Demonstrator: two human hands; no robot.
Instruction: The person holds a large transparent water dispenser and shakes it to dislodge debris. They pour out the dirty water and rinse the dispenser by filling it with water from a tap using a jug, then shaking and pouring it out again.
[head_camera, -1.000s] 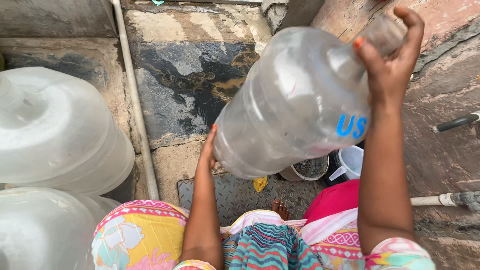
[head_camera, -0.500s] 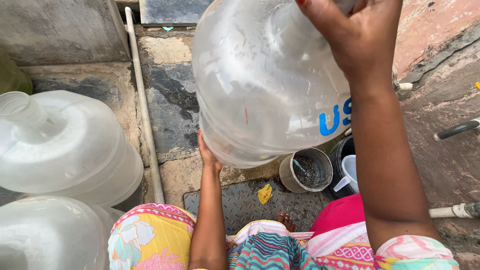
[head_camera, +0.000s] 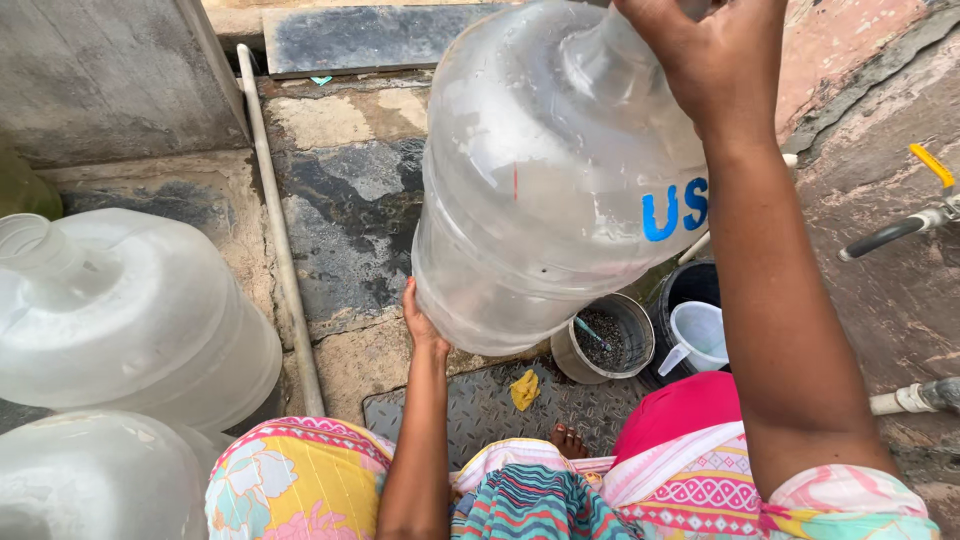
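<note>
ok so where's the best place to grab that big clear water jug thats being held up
Grip the big clear jug at two ends: right hand around the narrow neck from above, left hand under the base rim. The smooth, wide body is tilted and offers no handle.

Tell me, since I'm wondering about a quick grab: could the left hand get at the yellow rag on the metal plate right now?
Probably not freely: the left hand is propping the big clear jug's base. The yellow rag lies uncovered just below.
</note>
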